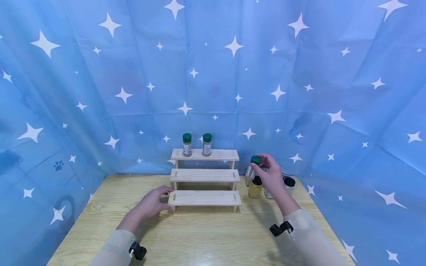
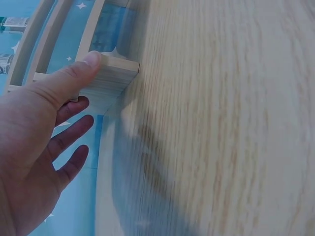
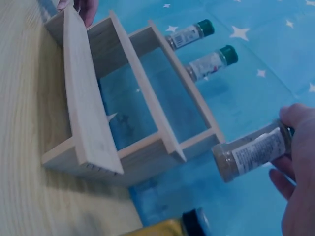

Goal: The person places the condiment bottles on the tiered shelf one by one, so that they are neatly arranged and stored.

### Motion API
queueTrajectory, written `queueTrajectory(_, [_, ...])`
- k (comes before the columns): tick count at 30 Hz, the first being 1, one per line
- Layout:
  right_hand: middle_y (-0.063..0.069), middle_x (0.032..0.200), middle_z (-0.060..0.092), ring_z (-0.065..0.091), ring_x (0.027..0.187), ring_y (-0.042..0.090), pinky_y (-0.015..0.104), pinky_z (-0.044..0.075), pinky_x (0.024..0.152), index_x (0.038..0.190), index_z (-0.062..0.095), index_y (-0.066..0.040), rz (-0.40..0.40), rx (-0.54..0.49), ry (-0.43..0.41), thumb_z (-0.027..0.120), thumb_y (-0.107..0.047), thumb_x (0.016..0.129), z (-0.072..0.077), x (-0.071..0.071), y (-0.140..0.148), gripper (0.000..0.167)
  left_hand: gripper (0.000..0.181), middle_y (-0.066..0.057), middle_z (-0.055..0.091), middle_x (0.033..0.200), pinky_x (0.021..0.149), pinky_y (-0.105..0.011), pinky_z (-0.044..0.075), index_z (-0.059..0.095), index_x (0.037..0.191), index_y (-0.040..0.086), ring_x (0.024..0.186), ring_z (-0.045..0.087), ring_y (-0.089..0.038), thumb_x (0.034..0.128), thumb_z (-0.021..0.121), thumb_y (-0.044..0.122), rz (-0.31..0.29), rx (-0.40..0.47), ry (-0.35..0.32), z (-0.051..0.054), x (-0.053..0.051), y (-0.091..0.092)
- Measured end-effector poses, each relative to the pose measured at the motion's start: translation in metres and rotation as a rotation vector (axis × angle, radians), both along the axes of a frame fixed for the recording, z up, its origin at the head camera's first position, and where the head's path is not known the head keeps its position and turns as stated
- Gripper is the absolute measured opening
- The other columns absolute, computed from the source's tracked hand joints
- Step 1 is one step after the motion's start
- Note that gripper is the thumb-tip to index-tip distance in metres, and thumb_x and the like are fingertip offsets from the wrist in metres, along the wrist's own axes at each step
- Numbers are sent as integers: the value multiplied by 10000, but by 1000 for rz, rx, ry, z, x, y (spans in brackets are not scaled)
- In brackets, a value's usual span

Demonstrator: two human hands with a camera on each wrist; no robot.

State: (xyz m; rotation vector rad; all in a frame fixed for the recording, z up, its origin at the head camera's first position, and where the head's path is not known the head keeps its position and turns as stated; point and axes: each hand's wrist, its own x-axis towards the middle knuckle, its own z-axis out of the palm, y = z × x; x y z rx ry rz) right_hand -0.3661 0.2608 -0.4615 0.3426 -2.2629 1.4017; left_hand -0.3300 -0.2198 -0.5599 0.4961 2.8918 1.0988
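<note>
The right wrist view shows what the head view half hides: the printed label and brown contents of a green-lidded jar, its base pointing away from the palm, just off the right end of a three-step wooden rack. The left wrist view alone shows the left hand from the palm side, the thumb on the near edge of the rack's lowest step, the forefinger behind it and the other fingers spread loosely beyond. From the head, the right hand reaches forward to the right of the rack, thumb and fingers closed narrowly around the jar just under its lid; the jar leans slightly, and whether its base touches the table cannot be told. The left hand comes in from the rack's left and pinches the left end of the lowest step. On the rack's top step stand two more green-lidded jars, one left of the middle and one near the middle. Right of the rack, a yellow jar with a black lid stands in front of the held jar, covering part of it, and other jars sit farther right, partly hidden by the right hand and forearm. Behind the rack hangs a blue star-printed cloth.
</note>
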Motion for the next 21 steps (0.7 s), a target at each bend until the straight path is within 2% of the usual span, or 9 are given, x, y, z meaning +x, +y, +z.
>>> queueTrajectory(7, [95,1243,742,689,1109,246,181,580,845,1395,668,-128,30,-11,9,827,-338,1035,15,-16,-17,446,711,-83,680,1450,1117,-592,543,676,1496,116,1315,653,-354,872,975,285,-5,-26,28,1,-1,-3])
queueTrajectory(14, [107,1203,738,700,1094,257,278,588,924,1372,673,-98,88,9,33,823,-288,1041,27,-34,-39,410,718,-72,665,1484,1137,-575,534,661,1525,138,1336,646,-336,891,959,297,-3,-44,23,-2,-1,-3])
queueTrajectory(21, [134,1187,740,693,1097,281,245,581,892,1381,681,-96,138,-42,3,822,-286,1043,39,-51,-57,413,717,-98,653,1504,1140,-598,526,656,1528,121,1340,644,-358,897,954,286,-5,-46,31,1,0,-1])
